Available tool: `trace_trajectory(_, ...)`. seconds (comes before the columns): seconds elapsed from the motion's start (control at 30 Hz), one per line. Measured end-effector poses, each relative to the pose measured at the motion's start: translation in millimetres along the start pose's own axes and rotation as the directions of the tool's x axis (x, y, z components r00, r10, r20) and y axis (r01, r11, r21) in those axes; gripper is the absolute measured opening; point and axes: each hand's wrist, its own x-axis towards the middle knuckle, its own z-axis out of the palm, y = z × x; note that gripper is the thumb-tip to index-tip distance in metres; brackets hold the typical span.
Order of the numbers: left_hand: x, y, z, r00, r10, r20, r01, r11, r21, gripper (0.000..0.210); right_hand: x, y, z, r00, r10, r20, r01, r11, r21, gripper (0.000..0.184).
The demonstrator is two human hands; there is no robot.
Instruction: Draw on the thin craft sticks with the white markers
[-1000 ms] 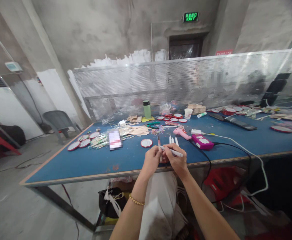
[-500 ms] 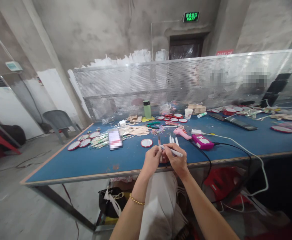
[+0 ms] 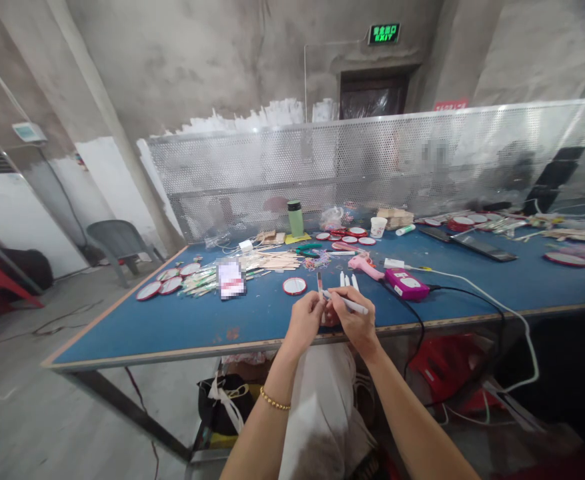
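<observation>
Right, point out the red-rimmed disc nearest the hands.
The single red-rimmed disc just beyond the left hand, lying by itself on the blue tabletop; every other one lies farther away.

An exit sign (image 3: 383, 34) glows above a doorway (image 3: 373, 95) behind a perforated screen (image 3: 252, 160).

The slim, flat stick with a dark tip, a reddish band and a pale lower part (image 3: 320, 279) is pinched in the left hand (image 3: 305, 319), tip pointing away from the wearer. The white, cylindrical pen (image 3: 353, 305) lies slantwise in the right hand (image 3: 358, 325), rear end to the right, point at the stick; contact is indiscernible.
</observation>
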Motion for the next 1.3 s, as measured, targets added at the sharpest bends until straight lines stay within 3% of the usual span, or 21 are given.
trace_trajectory(1.3, -0.2, 3.3, 0.0, 1.0, -0.008, 0.013, 0.008, 1.0, 0.004, 0.026, -1.1, -1.1, -2.7, 0.999, -0.042, 0.006, 0.042, 0.996, -0.081, 0.017)
